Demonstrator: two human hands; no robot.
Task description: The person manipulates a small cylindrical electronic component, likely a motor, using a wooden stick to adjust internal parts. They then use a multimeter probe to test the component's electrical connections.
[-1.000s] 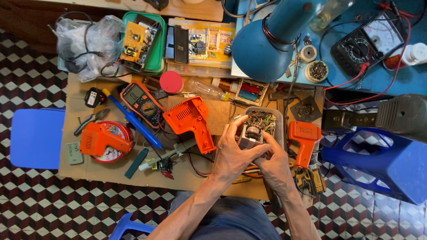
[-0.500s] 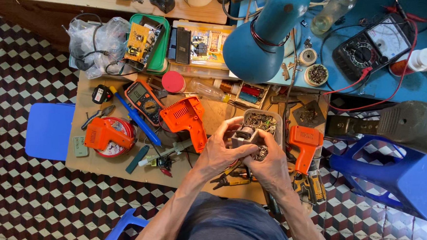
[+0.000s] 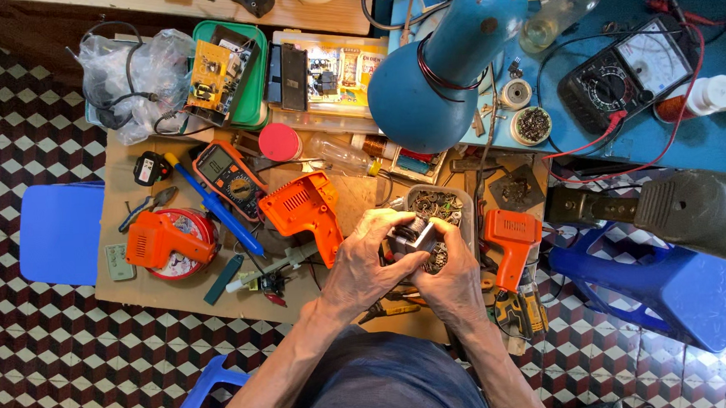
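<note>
My left hand [image 3: 368,266] and my right hand [image 3: 450,284] are cupped together around a small grey metal part [image 3: 413,236], held just above a grey tray [image 3: 461,204] of small metal pieces. Fingers of both hands wrap the part, so most of it is hidden. An orange drill housing half [image 3: 304,210] lies just left of my left hand. An orange pistol-shaped tool body [image 3: 511,238] stands just right of my right hand.
A cardboard-covered low table [image 3: 127,276] carries a multimeter [image 3: 231,179], a blue-handled tool [image 3: 214,207], a second orange housing [image 3: 166,241] on a red reel, and pliers. A blue lamp [image 3: 438,66] hangs over the back. Blue stools [image 3: 60,233] stand left and right.
The view has shifted a little. My hands have stayed together on the small part and drawn it slightly toward me, off the tray.
</note>
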